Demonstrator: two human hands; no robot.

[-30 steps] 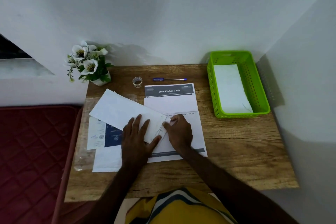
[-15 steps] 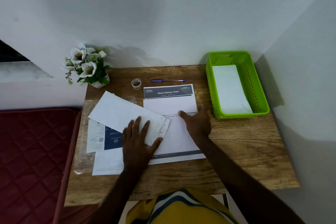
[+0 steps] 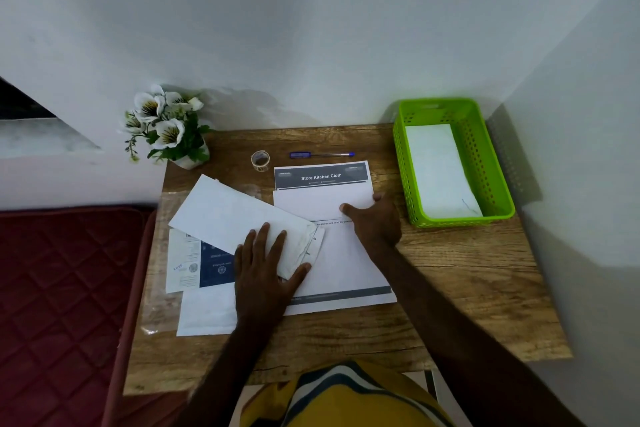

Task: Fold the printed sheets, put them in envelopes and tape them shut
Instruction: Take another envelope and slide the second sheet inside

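A white envelope (image 3: 225,215) lies slanted on the wooden table (image 3: 450,288), its open right end showing a sheet tucked inside. My left hand (image 3: 263,270) presses flat on that end with the fingers spread. Under it is a printed sheet (image 3: 343,263) headed "Store Kitchen Cloth". A folded white sheet (image 3: 308,201) sits across its upper part. My right hand (image 3: 374,222) holds that folded sheet's lower right corner, thumb on top. A small tape roll (image 3: 260,160) stands behind the papers.
A green basket (image 3: 460,220) at the back right holds a white envelope (image 3: 438,170). A blue pen (image 3: 320,155) lies near the wall and a flower pot (image 3: 166,128) stands at the back left. More papers (image 3: 197,263) lie at the table's left; a red mattress (image 3: 59,288) adjoins.
My right hand left the envelope's open end and moved up and right onto the folded sheet. My left hand stayed flat on the envelope.
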